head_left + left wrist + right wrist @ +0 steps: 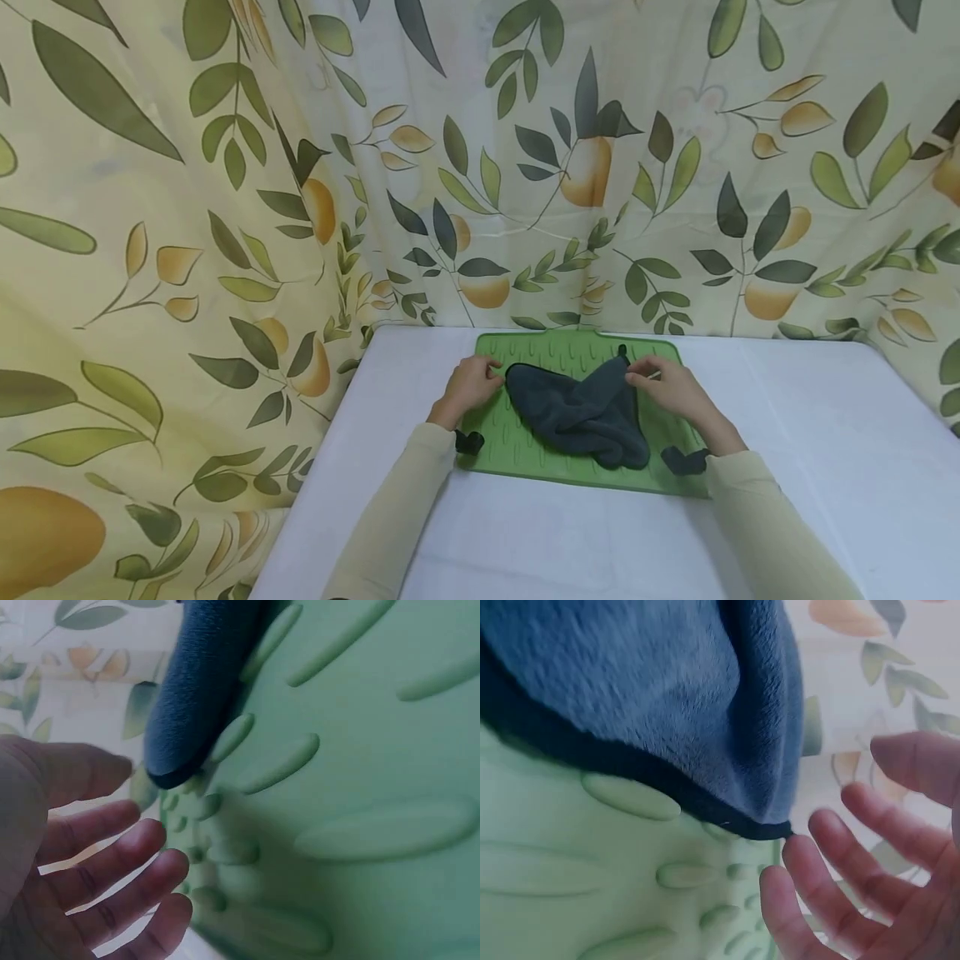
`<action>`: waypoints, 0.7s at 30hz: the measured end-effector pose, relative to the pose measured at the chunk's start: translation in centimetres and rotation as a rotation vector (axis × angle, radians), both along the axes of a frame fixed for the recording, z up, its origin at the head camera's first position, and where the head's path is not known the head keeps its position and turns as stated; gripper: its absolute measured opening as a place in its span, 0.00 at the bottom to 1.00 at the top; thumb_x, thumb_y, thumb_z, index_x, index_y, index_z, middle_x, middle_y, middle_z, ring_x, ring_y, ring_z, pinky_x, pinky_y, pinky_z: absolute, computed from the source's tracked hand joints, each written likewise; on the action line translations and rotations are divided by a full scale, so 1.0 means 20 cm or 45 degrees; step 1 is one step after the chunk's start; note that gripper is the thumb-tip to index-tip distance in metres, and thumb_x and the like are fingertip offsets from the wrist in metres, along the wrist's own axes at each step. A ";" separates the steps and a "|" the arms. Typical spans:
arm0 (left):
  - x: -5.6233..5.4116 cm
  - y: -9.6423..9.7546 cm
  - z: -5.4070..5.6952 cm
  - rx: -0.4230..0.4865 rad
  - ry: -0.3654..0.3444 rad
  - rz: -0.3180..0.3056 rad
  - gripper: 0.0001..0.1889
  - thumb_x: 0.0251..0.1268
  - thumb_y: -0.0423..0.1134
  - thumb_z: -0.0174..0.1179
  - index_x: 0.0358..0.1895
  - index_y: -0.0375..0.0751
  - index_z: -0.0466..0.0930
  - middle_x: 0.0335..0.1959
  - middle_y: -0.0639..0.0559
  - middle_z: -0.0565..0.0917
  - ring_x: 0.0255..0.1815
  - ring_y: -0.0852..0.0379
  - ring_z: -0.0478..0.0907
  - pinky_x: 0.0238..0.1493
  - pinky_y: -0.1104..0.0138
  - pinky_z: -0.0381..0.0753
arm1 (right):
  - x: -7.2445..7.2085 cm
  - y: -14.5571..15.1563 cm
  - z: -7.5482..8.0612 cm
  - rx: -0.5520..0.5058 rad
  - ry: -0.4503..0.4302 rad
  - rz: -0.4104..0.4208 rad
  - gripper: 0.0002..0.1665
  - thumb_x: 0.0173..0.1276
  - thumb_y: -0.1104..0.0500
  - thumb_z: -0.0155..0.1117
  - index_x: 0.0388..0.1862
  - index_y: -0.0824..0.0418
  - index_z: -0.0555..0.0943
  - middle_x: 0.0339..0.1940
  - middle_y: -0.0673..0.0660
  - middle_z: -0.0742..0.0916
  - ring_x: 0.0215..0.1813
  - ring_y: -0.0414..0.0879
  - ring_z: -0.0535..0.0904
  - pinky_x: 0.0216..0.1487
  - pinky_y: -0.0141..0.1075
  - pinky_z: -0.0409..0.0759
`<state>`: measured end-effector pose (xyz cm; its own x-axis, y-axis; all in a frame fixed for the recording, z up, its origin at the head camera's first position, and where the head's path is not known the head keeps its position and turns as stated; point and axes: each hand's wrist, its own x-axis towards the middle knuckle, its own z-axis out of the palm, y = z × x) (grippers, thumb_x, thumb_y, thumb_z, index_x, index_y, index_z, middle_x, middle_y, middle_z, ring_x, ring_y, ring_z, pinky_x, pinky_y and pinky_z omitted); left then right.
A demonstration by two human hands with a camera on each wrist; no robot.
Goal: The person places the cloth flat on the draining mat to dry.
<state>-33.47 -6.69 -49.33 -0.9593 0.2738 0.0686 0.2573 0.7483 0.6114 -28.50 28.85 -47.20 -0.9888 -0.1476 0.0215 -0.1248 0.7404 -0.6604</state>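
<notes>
A dark blue-grey plush cloth with black edging lies crumpled and partly folded on a green ribbed mat. My left hand hovers by the cloth's left end, its fingers loosely bent and holding nothing; a gap shows between fingertips and cloth in the left wrist view. Beside the upper right corner of the cloth is my right hand. In the right wrist view its fingers are spread and relaxed, with one fingertip close to the black-edged corner; whether it touches I cannot tell.
The mat lies at the far edge of a table with a white cover. A curtain printed with leaves and fruit hangs behind and to the left. Dark pieces show by the left wrist and right wrist.
</notes>
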 end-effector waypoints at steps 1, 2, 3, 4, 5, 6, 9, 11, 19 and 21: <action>-0.01 0.01 0.00 -0.008 -0.003 0.000 0.17 0.73 0.39 0.61 0.60 0.38 0.84 0.34 0.51 0.88 0.26 0.61 0.76 0.31 0.68 0.75 | -0.02 0.01 0.00 0.001 -0.010 -0.012 0.24 0.79 0.49 0.58 0.59 0.67 0.80 0.56 0.69 0.85 0.56 0.63 0.81 0.44 0.44 0.81; -0.02 0.03 -0.01 -0.016 -0.005 0.002 0.17 0.74 0.39 0.60 0.60 0.38 0.84 0.35 0.51 0.88 0.27 0.61 0.77 0.33 0.67 0.76 | -0.03 0.01 0.00 -0.003 -0.026 -0.021 0.23 0.79 0.49 0.58 0.59 0.68 0.79 0.56 0.70 0.84 0.56 0.64 0.81 0.43 0.44 0.81; -0.03 0.04 -0.01 -0.019 -0.009 0.006 0.17 0.75 0.40 0.59 0.61 0.38 0.83 0.36 0.50 0.89 0.29 0.60 0.79 0.35 0.66 0.78 | -0.05 0.02 0.00 -0.007 -0.045 -0.028 0.23 0.79 0.50 0.57 0.59 0.68 0.78 0.56 0.71 0.83 0.56 0.65 0.80 0.43 0.45 0.82; -0.04 0.05 -0.02 -0.021 -0.013 0.012 0.17 0.76 0.40 0.58 0.61 0.38 0.83 0.38 0.50 0.89 0.30 0.59 0.80 0.37 0.65 0.79 | -0.06 0.02 0.00 -0.013 -0.064 -0.036 0.24 0.79 0.50 0.57 0.59 0.69 0.77 0.57 0.72 0.83 0.57 0.66 0.80 0.44 0.46 0.82; -0.04 0.06 -0.03 -0.016 -0.018 0.018 0.18 0.76 0.41 0.58 0.62 0.37 0.83 0.39 0.49 0.90 0.33 0.57 0.82 0.39 0.63 0.80 | -0.08 0.02 0.00 -0.016 -0.085 -0.040 0.25 0.80 0.50 0.57 0.60 0.70 0.76 0.58 0.73 0.82 0.58 0.67 0.79 0.46 0.47 0.82; -0.05 0.07 -0.03 -0.011 -0.022 0.024 0.18 0.77 0.41 0.57 0.61 0.37 0.83 0.41 0.48 0.90 0.36 0.56 0.83 0.41 0.62 0.81 | -0.09 0.03 0.00 -0.018 -0.107 -0.043 0.26 0.80 0.50 0.56 0.62 0.71 0.75 0.59 0.74 0.81 0.59 0.68 0.79 0.48 0.49 0.82; -0.06 0.09 -0.05 0.021 -0.042 0.039 0.17 0.77 0.43 0.57 0.60 0.38 0.84 0.45 0.47 0.90 0.43 0.52 0.86 0.45 0.60 0.83 | -0.12 0.03 0.00 -0.026 -0.174 -0.039 0.30 0.80 0.50 0.55 0.66 0.74 0.71 0.63 0.78 0.78 0.63 0.71 0.76 0.54 0.54 0.81; -0.07 0.09 -0.06 0.051 -0.054 0.042 0.16 0.77 0.43 0.58 0.58 0.39 0.85 0.47 0.46 0.89 0.46 0.51 0.86 0.47 0.59 0.84 | -0.14 0.04 0.00 -0.043 -0.210 -0.031 0.32 0.81 0.51 0.54 0.67 0.77 0.69 0.65 0.80 0.76 0.64 0.72 0.75 0.55 0.54 0.81; -0.11 0.08 -0.09 0.157 -0.136 0.059 0.13 0.75 0.44 0.61 0.52 0.42 0.87 0.46 0.46 0.89 0.46 0.49 0.85 0.46 0.59 0.82 | -0.20 0.03 -0.02 -0.061 -0.339 -0.003 0.34 0.81 0.53 0.53 0.70 0.81 0.66 0.63 0.80 0.76 0.48 0.59 0.84 0.46 0.45 0.84; -0.11 0.07 -0.09 0.172 -0.154 0.060 0.12 0.74 0.44 0.61 0.51 0.42 0.86 0.45 0.46 0.89 0.46 0.49 0.85 0.46 0.59 0.82 | -0.22 0.02 -0.02 -0.070 -0.335 0.003 0.32 0.81 0.54 0.53 0.68 0.81 0.69 0.57 0.77 0.80 0.42 0.52 0.83 0.42 0.42 0.82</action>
<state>-35.69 -5.28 -51.15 -0.9744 0.2243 -0.0150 0.1423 0.6671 0.7313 -32.87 29.28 -47.70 -0.9611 -0.1557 -0.2280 0.0546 0.7024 -0.7097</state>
